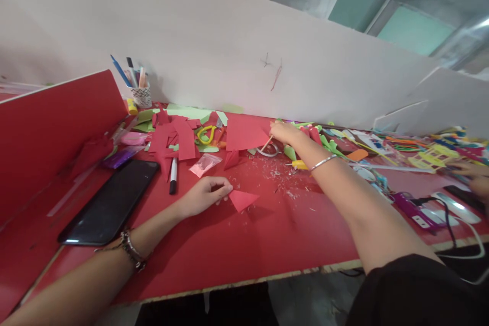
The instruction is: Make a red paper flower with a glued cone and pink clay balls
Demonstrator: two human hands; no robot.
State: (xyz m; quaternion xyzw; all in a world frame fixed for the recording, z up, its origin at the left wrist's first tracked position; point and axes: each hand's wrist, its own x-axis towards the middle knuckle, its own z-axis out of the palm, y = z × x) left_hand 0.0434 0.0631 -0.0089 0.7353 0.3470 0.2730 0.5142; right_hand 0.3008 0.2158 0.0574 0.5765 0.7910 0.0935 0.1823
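Observation:
My left hand [208, 194] pinches a small folded piece of red paper [243, 200] by its left corner, just above the red table. Stretched out toward the back, my right hand [283, 132] has its fingers closed around the upper end of a thin pale stick [267, 143]. The stick's lower end is over a whitish ring [272, 151]. Beside those fingers lies a larger red paper sheet [246, 132]. Under my right forearm is a yellow-handled tool with a thin metal tip [300, 164]. Small shavings [280, 178] are scattered between the hands.
A black phone [110, 204] and a marker [173, 175] lie at the left. Red paper scraps [183, 137] and yellow-handled scissors [206, 135] cover the back, near a pen cup [140, 94]. A purple power strip [416, 211] and another person's hand [471, 170] are at the right.

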